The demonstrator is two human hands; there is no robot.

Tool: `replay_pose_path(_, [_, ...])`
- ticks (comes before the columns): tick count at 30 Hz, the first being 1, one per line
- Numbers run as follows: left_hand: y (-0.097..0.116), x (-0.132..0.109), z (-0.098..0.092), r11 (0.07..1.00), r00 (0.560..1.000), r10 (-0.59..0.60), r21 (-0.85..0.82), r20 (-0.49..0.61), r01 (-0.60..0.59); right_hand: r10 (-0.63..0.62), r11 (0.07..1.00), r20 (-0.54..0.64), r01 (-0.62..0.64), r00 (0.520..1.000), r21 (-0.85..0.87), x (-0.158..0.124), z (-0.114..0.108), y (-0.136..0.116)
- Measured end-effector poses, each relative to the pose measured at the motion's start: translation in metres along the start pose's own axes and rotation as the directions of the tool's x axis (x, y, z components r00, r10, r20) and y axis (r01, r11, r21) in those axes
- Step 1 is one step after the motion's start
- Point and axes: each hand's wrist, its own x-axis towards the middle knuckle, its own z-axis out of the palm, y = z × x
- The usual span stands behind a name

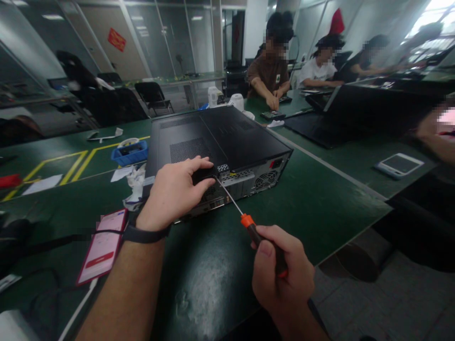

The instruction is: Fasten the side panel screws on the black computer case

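Green counter [320, 208] is filling the frame's middle. Black computer case [220, 142] is lying flat at centre, rear panel facing the viewer; no readable label. Left hand [176, 192] is pressing down on the case's near edge, fingers curled over it. Right hand [280, 279], lower centre, is gripping an orange-collared screwdriver [249, 222], its tip touching the rear panel. Phone [103, 246], lower left, screen text blurred.

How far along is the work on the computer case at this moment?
Done: nothing visibly removed; the side panel sits on the computer case. In hand: the left hand steadies its rear edge while the right hand holds the screwdriver, tip at the rear top edge. Left: panel still to come off.
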Motion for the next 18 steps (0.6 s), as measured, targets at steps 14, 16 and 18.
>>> replay_pose_path(14, [0.0002, -0.0005, -0.0001, 1.0, 1.0, -0.004, 0.0, 0.002, 0.004, -0.001, 0.999, -0.002, 0.001, 1.0, 0.04, 0.0001, -0.0009, 0.0005])
replay_pose_path(16, [-0.0001, -0.0003, -0.0001, 1.0, 1.0, 0.002, -0.001, 0.003, -0.002, -0.032, 0.998, -0.012, 0.033, 0.999, 0.056, 0.0007, -0.0006, 0.0008])
replay_pose_path(18, [-0.0004, -0.0002, -0.0002, 1.0, 1.0, 0.007, 0.001, 0.004, -0.007, -0.031, 0.999, -0.014, 0.032, 0.999, 0.043, 0.0005, -0.0004, 0.0009])
